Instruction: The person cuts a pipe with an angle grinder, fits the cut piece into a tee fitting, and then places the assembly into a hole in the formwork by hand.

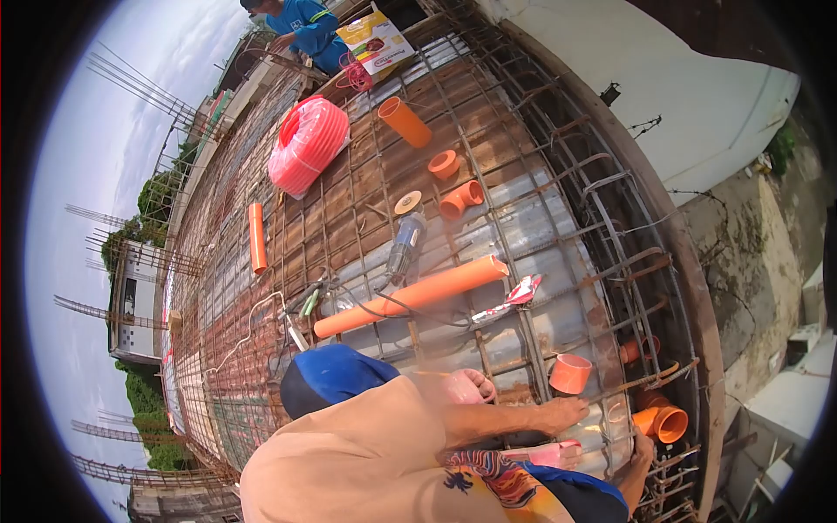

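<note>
My left hand [565, 416] reaches over the corrugated metal sheet, low beside a short orange pipe collar [571, 375]; its fingers look stretched out and hold nothing visible. At the slab edge, my right hand [641, 458] is against the lower side of an orange pipe fitting [660, 422], which sits among the bars with its round mouth showing. My right fingers are partly hidden by the fitting and my knee. Another orange fitting [639, 349] lies among the edge bars. My feet in pink slippers [558, 455] rest on the sheet, close to my left forearm.
A long orange pipe [410, 296] lies across the rebar grid beside an angle grinder [406, 240] with its cable. Beyond are loose fittings [460, 200], a short pipe [404, 122] and a coil of corrugated conduit [309, 146]. A person in blue [309, 30] is near a box [376, 44].
</note>
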A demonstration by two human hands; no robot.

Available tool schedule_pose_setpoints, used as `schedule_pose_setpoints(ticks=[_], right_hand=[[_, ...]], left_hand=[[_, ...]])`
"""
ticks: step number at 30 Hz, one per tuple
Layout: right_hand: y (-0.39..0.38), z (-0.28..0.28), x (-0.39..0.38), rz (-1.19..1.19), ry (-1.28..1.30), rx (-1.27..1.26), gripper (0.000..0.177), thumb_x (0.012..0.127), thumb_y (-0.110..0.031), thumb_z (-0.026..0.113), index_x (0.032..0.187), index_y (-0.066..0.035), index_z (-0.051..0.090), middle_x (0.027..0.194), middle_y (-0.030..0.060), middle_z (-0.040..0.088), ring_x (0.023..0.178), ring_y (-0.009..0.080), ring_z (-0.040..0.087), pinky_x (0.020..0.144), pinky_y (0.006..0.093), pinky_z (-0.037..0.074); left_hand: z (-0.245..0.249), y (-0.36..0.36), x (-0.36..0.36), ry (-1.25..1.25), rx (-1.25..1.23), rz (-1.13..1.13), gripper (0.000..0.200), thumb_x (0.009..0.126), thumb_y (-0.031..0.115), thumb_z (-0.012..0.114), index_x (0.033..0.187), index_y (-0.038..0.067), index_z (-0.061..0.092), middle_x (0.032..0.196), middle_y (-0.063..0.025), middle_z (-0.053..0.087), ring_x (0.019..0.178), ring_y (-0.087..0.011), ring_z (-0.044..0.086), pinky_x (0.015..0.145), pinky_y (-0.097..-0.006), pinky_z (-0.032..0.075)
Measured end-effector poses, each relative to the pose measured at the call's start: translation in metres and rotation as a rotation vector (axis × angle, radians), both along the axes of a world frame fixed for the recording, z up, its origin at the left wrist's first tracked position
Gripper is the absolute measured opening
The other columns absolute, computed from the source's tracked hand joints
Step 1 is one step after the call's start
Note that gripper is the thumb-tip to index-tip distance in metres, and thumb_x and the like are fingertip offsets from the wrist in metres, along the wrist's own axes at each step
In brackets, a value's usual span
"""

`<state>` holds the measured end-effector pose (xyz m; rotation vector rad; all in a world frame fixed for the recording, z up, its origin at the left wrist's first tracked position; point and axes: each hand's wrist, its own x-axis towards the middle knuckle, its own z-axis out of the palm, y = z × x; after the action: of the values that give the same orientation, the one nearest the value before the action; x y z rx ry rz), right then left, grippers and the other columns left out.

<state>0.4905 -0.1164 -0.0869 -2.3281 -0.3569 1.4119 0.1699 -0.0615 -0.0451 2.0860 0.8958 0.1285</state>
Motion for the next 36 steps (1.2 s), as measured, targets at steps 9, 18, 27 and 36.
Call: schedule_pose_setpoints(ticks=[9, 18, 27, 36], right_hand=[[0.015, 0.000, -0.004, 0.017, -0.004, 0.002, 0.079, 0.082, -0.041, 0.076, 0.137, 0.008, 0.047, 0.125, 0.0227, 0.063, 0.113, 0.0305, 0.063, 0.096, 0.0378, 0.047], [0.004, 0.004, -0.003, 0.018, -0.010, -0.002, 0.079, 0.082, -0.041, 0.076, 0.137, 0.008, 0.047, 0.125, 0.0230, 0.063, 0.114, 0.0306, 0.063, 0.096, 0.0379, 0.047], [0.002, 0.000, 0.001, 0.038, -0.009, -0.004, 0.079, 0.082, -0.042, 0.076, 0.136, 0.008, 0.048, 0.124, 0.0233, 0.063, 0.114, 0.0308, 0.063, 0.097, 0.0380, 0.047], [0.041, 0.000, -0.003, 0.076, -0.004, 0.026, 0.079, 0.082, -0.043, 0.075, 0.136, 0.009, 0.049, 0.124, 0.0236, 0.064, 0.114, 0.0310, 0.063, 0.097, 0.0381, 0.047]], left_hand=[[0.003, 0.001, -0.001, -0.011, 0.021, -0.010, 0.038, 0.074, 0.007, 0.066, 0.108, -0.005, 0.056, 0.110, -0.0224, 0.055, 0.099, -0.0373, 0.061, 0.080, -0.0455, 0.055], [0.002, 0.000, -0.001, 0.010, 0.059, -0.028, 0.035, 0.075, 0.008, 0.066, 0.106, -0.006, 0.057, 0.111, -0.0226, 0.054, 0.099, -0.0370, 0.060, 0.080, -0.0447, 0.055], [-0.001, -0.002, 0.000, 0.027, 0.081, -0.035, 0.039, 0.070, 0.006, 0.070, 0.106, -0.006, 0.059, 0.110, -0.0209, 0.054, 0.097, -0.0351, 0.060, 0.078, -0.0441, 0.055], [-0.005, -0.001, 0.003, 0.041, 0.087, -0.049, 0.040, 0.069, 0.006, 0.072, 0.106, -0.005, 0.060, 0.109, -0.0209, 0.054, 0.097, -0.0350, 0.061, 0.078, -0.0445, 0.056]])
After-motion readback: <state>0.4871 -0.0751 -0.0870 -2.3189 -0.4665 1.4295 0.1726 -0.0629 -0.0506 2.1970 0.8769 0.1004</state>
